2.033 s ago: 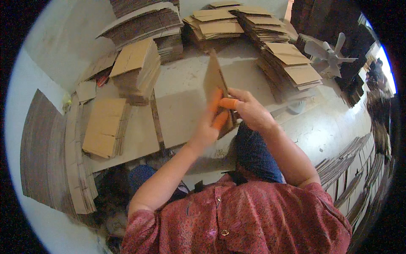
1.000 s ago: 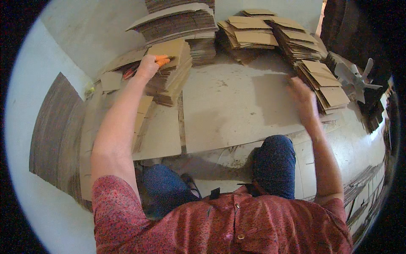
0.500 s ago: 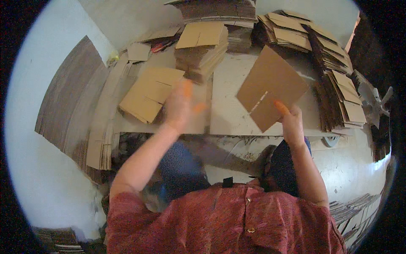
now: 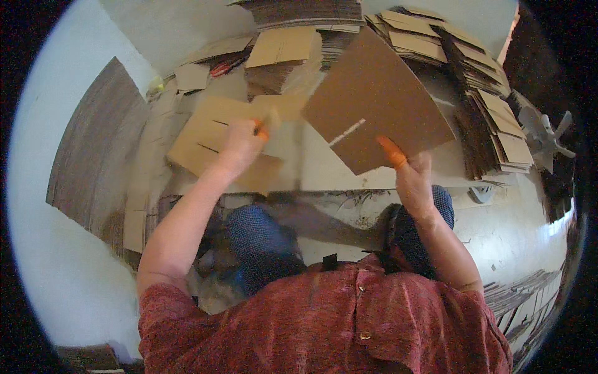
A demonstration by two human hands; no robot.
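Observation:
My right hand (image 4: 413, 177), an orange cover on its thumb, is closed on a brown cardboard sheet (image 4: 380, 100) with one pale slit. The sheet is raised and tilted above the table. To the left, my left hand (image 4: 242, 148) is blurred, with its fingers curled in and orange on the fingertips. It pinches a tan slotted cardboard piece (image 4: 199, 134) over the low pile at the table's left; where that piece ends and the pile starts is smeared by motion.
Behind stands a taller stack of tan cardboard (image 4: 281, 47). More cardboard stacks (image 4: 498, 115) line the right side, near a pale fan (image 4: 548, 137). A red-handled tool (image 4: 221, 68) lies at the back left. Large cardboard sheets (image 4: 99, 146) lean against the left wall.
The sheet in my right hand has come up closer and turned. My left hand has shifted left and its fingers have closed on a cardboard piece. The view has shifted slightly.

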